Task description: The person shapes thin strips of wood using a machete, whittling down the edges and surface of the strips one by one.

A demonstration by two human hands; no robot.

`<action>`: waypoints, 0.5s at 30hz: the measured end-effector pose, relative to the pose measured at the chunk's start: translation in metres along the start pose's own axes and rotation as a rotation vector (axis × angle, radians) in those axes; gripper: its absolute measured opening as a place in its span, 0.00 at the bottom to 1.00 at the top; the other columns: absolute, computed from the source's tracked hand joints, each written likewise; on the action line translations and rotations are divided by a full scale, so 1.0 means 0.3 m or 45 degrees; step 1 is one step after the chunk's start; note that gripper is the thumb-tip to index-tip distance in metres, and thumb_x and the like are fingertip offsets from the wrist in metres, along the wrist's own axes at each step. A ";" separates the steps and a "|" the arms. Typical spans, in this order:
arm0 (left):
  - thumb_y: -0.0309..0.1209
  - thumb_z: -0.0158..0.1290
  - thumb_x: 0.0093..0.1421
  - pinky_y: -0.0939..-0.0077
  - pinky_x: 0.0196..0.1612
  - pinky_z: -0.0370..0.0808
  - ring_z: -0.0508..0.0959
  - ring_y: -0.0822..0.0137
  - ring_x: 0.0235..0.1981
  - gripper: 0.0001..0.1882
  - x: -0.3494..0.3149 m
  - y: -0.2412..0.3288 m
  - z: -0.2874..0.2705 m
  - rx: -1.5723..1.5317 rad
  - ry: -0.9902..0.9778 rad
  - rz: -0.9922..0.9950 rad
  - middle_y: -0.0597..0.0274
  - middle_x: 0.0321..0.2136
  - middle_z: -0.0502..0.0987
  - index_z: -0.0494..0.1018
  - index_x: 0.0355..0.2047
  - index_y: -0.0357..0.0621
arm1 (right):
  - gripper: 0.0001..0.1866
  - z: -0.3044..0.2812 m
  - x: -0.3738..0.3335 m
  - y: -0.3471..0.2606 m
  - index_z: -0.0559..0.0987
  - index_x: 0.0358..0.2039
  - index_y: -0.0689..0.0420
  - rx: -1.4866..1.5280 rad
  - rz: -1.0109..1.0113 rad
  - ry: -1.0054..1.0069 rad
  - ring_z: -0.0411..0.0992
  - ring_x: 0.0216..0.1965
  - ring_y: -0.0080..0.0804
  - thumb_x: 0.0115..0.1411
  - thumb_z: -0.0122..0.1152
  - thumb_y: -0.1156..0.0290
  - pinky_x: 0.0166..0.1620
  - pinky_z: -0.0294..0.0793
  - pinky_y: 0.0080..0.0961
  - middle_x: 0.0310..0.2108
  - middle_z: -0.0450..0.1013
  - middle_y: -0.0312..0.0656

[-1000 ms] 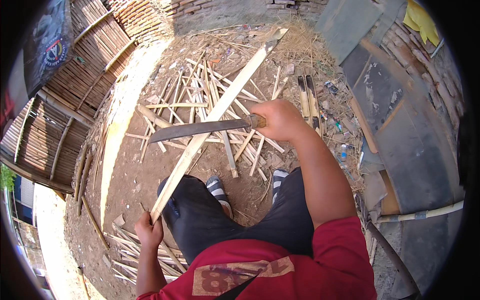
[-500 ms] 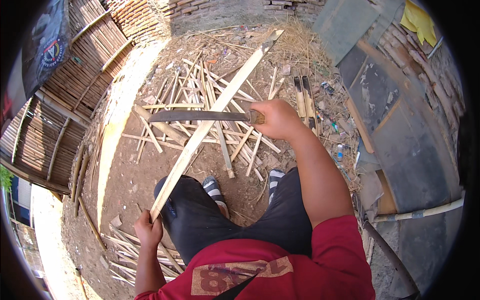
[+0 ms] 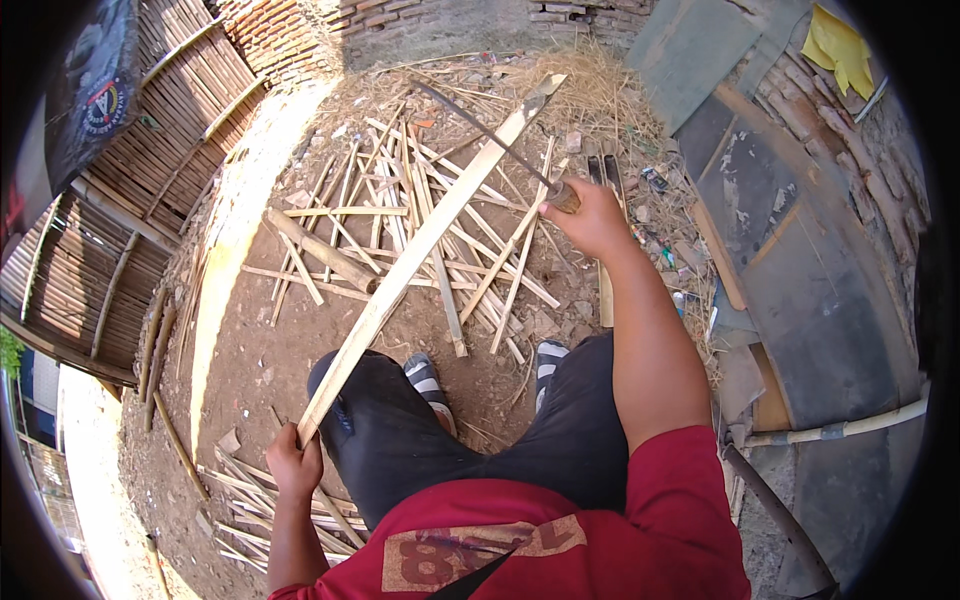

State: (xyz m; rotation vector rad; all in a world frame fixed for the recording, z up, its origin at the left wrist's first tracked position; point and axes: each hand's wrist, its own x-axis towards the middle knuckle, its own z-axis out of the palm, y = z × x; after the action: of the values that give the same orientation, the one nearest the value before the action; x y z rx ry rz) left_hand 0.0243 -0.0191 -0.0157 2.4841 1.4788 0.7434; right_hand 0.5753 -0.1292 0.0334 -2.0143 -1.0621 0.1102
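My left hand [image 3: 294, 462] is closed around the near end of a long, pale split-bamboo slat [image 3: 400, 275]. The slat slants away from beside my left thigh, up to a darker far end at the upper right. In my right hand [image 3: 592, 220] is the short wooden handle of a machete [image 3: 475, 124]. Its blade shows as a thin dark line, pointing to the far left and crossing the slat near its far end in the picture. Whether blade and slat touch, I cannot tell.
Many narrow bamboo strips [image 3: 450, 290] lie scattered on the dirt beyond my feet, with a thick round stick [image 3: 325, 255] among them. Another strip pile [image 3: 285, 510] lies by my left arm. Dark boards [image 3: 800, 270] lean at the right; a woven bamboo wall [image 3: 185, 110] stands left.
My right hand has moved right and slightly up. The machete has swung from lying level across the slat's middle to pointing up-left near its far end, which has dipped slightly.
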 end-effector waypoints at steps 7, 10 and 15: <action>0.29 0.60 0.58 0.61 0.22 0.63 0.64 0.55 0.15 0.17 0.016 0.021 -0.005 -0.010 -0.008 -0.042 0.47 0.14 0.65 0.63 0.21 0.37 | 0.15 0.078 -0.057 -0.147 0.83 0.38 0.50 -0.219 -0.617 -0.183 0.79 0.38 0.53 0.49 0.73 0.63 0.41 0.78 0.46 0.32 0.80 0.48; 0.29 0.61 0.58 0.62 0.22 0.62 0.64 0.58 0.14 0.18 0.007 0.013 -0.018 0.018 -0.012 -0.027 0.49 0.13 0.65 0.63 0.21 0.37 | 0.18 0.057 -0.024 -0.113 0.84 0.42 0.50 -0.248 -0.434 -0.302 0.79 0.40 0.53 0.51 0.73 0.62 0.43 0.79 0.45 0.35 0.81 0.49; 0.29 0.61 0.57 0.60 0.22 0.63 0.65 0.54 0.14 0.18 0.010 0.032 -0.021 0.018 0.001 -0.011 0.46 0.14 0.65 0.63 0.20 0.37 | 0.31 -0.019 0.005 -0.008 0.80 0.56 0.60 -0.152 0.031 0.034 0.80 0.48 0.51 0.57 0.73 0.55 0.52 0.78 0.41 0.45 0.81 0.57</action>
State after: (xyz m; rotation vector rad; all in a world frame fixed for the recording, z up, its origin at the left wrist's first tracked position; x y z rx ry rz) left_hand 0.0300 -0.0220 -0.0056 2.4869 1.4992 0.7351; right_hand 0.5771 -0.1311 0.0393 -2.1302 -1.0491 0.0330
